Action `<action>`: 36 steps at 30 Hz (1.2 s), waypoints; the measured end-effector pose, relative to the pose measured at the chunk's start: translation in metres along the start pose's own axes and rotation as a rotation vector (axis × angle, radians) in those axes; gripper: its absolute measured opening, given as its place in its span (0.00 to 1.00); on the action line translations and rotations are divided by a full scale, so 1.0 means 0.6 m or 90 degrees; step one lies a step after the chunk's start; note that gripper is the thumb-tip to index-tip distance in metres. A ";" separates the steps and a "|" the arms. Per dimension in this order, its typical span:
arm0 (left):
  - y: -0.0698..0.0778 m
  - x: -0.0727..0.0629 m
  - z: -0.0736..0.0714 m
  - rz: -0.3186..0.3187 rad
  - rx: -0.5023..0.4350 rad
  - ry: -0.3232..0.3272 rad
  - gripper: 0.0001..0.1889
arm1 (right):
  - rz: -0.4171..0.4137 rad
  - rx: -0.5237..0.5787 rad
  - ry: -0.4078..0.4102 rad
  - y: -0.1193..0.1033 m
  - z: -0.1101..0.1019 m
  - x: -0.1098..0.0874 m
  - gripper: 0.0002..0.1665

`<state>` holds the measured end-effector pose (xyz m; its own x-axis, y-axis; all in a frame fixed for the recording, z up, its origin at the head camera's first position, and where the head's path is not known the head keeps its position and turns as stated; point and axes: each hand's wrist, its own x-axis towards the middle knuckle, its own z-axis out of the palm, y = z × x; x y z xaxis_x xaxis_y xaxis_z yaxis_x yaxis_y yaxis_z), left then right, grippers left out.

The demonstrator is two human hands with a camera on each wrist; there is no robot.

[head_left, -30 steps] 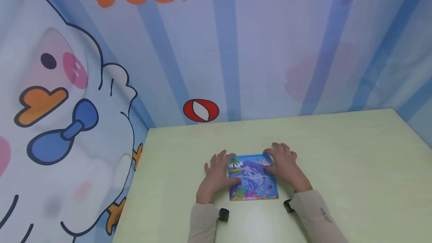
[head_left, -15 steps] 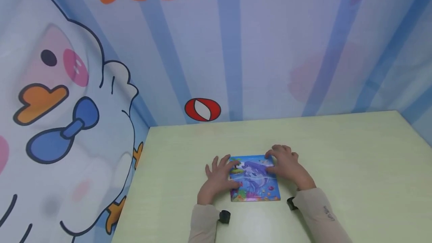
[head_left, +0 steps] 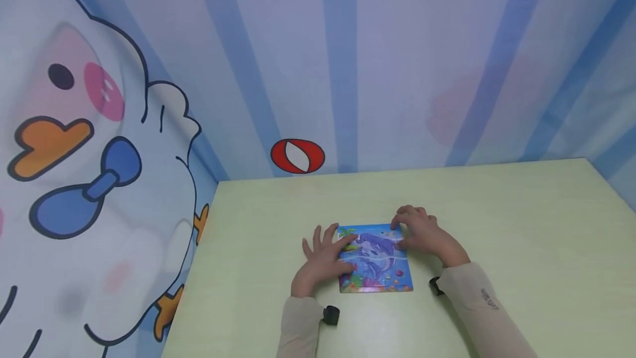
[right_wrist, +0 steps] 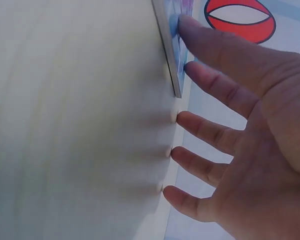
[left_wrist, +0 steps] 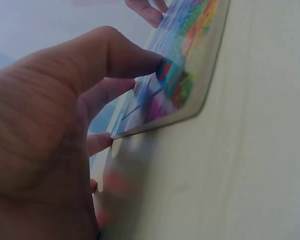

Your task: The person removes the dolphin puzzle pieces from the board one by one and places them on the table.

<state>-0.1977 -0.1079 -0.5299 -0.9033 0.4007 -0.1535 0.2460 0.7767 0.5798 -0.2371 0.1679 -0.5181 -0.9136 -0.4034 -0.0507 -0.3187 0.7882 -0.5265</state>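
A square puzzle board (head_left: 375, 275) with a picture of purple dolphins, sea plants and a palm lies flat on the table. Thin seams run across its picture. My left hand (head_left: 322, 263) is at its left side, thumb and index fingertips touching the picture and the other fingers spread over the edge and table. My right hand (head_left: 426, 236) is at the upper right corner. In the right wrist view, its thumb and index fingertips touch the board (left_wrist: 197, 55) near the edge, while the remaining fingertips rest on the table.
The pale wooden table (head_left: 521, 236) extends around the board. Behind it hangs a blue striped backdrop (head_left: 397, 70) with a red and white ball print (head_left: 298, 156); a large printed duck (head_left: 124, 225) covers the left side. A small black device (head_left: 330, 315) sits at my left wrist.
My left index finger has moved from the board's upper left corner inward and down onto the picture. The right hand stays at the upper right corner. The board has barely shifted.
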 end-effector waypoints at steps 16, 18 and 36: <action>0.006 0.004 -0.003 -0.004 -0.011 0.000 0.34 | 0.006 -0.020 0.022 -0.005 -0.001 0.000 0.18; 0.006 0.002 -0.002 -0.002 -0.013 0.000 0.34 | 0.006 -0.018 0.018 -0.005 -0.001 0.000 0.17; 0.002 0.001 0.006 -0.010 -0.016 0.001 0.34 | -0.034 -0.042 0.028 -0.012 0.000 0.001 0.18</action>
<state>-0.1969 -0.1050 -0.5320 -0.9077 0.3874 -0.1614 0.2230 0.7709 0.5967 -0.2353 0.1623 -0.5143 -0.9048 -0.4256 0.0144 -0.3817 0.7955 -0.4706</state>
